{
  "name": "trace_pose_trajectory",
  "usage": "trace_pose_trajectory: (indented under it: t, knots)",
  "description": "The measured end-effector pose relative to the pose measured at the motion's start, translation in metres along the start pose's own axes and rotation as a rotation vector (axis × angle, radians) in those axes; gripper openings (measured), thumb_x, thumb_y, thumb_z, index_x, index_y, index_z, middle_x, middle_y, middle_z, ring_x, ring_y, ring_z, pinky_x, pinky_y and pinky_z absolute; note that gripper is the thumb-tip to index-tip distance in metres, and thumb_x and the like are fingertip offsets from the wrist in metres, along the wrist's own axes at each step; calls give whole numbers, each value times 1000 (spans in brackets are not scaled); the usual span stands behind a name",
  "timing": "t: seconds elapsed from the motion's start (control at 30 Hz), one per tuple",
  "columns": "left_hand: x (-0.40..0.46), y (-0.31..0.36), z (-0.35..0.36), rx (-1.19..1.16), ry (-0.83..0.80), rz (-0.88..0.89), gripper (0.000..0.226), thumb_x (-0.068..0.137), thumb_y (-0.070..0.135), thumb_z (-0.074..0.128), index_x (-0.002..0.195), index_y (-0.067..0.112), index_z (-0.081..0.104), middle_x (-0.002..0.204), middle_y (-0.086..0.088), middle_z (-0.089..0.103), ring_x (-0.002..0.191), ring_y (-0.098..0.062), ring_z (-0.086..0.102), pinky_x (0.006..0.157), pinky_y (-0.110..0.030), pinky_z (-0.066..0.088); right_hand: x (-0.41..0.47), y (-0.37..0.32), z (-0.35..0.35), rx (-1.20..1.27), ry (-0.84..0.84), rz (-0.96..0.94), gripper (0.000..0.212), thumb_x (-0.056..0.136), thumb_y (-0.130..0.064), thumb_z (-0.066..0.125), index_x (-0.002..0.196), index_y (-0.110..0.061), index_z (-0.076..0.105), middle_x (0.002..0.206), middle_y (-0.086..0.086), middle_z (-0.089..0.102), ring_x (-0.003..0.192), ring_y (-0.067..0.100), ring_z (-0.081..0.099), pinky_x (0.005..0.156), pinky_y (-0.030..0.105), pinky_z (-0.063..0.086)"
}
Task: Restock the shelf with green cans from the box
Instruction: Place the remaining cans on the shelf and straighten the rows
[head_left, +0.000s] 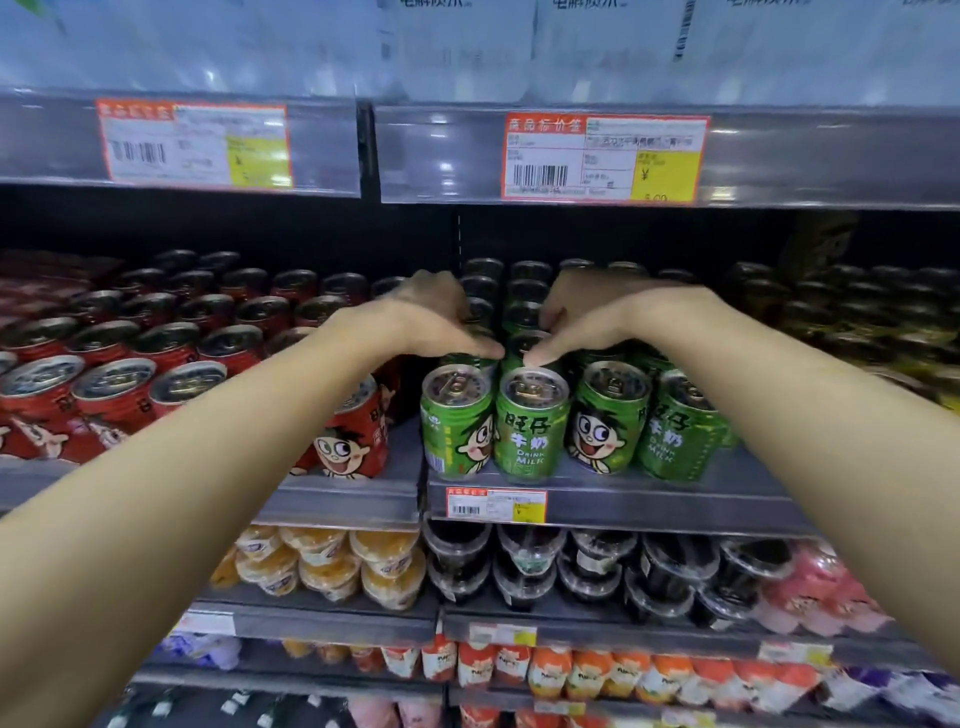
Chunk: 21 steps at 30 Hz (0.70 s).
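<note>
Green cans fill the middle shelf at frame centre, four in the front row, labels mostly facing out, more rows behind running back into the dark. Both forearms reach in from the lower corners. Left hand sits on the second-row can tops, fingers curled down over a can behind the front-left one; looks like its grip is clamped on that can, though the can is mostly hidden. Right hand mirrors it just beside, thumb touching the rim of the can behind the second front can, grip closed on it too. Box not in view. Red cans crowd the same shelf at left, touching the green block's edge. Step looks like seating two cans in row two. To do it well: lower them straight, keep them upright, don't nudge the front row off the lip, keep columns tight.
</note>
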<state>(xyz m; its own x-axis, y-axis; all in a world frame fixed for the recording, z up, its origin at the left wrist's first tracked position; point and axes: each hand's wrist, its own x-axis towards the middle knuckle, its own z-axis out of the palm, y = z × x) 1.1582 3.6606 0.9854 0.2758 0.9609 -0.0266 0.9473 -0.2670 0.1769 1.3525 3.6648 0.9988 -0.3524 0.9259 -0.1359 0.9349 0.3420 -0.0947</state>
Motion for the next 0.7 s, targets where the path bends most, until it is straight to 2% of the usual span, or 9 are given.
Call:
trace_pose_trajectory:
  t: [0.1, 0.2, 0.3, 0.4, 0.53, 0.63, 0.7]
  knots:
    - [4, -3, 3, -51, 3, -38, 47, 72, 59, 72, 86, 14, 71, 84, -3, 69, 76, -19, 64, 60, -27, 46, 7, 7, 1, 54, 5, -33, 57, 73, -61, 73, 84, -6, 68, 79, 11, 68, 68, 21, 56, 59, 31, 37]
    - [2, -6, 3, -68, 1, -21, 43, 71, 56, 73, 87, 15, 74, 82, -2, 70, 78, -18, 65, 59, -25, 47, 9, 9, 1, 61, -13, -61, 56, 73, -62, 73, 81, -7, 69, 76, 8, 68, 67, 20, 56, 59, 31, 38]
    - [-2, -10, 1, -113, -9, -18, 48, 70, 56, 76, 96, 16, 75, 91, -2, 72, 86, -17, 66, 74, -33, 56, 8, 7, 4, 67, 9, -55, 56, 74, -63, 72, 78, -7, 67, 69, 3, 63, 63, 19, 54, 57, 30, 36]
    - [-2, -9, 3, -117, -25, -22, 52, 72, 55, 75, 104, 14, 74, 100, -4, 72, 93, -18, 66, 86, -39, 55, 7, 6, 8, 107, 6, -53, 58, 76, -62, 71, 82, -5, 67, 72, 7, 62, 66, 21, 52, 59, 32, 35]
    - [-1, -10, 3, -116, -21, -36, 57, 71, 57, 75, 105, 11, 73, 106, -7, 71, 98, -21, 65, 89, -41, 54, 2, 5, 11, 142, 5, -37, 56, 78, -62, 68, 99, -11, 71, 97, 8, 72, 88, 26, 66, 71, 33, 46]
    - [-3, -17, 4, -167, -5, -43, 58, 66, 56, 80, 103, 11, 73, 105, -8, 72, 98, -22, 66, 88, -41, 55, -2, 3, 18, 239, 32, -14, 49, 77, -61, 70, 107, -23, 72, 103, -1, 72, 91, 19, 65, 83, 34, 51]
    - [-4, -19, 5, -220, 14, -33, 59, 61, 56, 82, 100, 12, 74, 103, -8, 72, 96, -20, 66, 87, -40, 53, -3, 3, 19, 246, 33, -14, 48, 76, -60, 71, 105, -22, 72, 102, -1, 72, 92, 19, 66, 86, 37, 52]
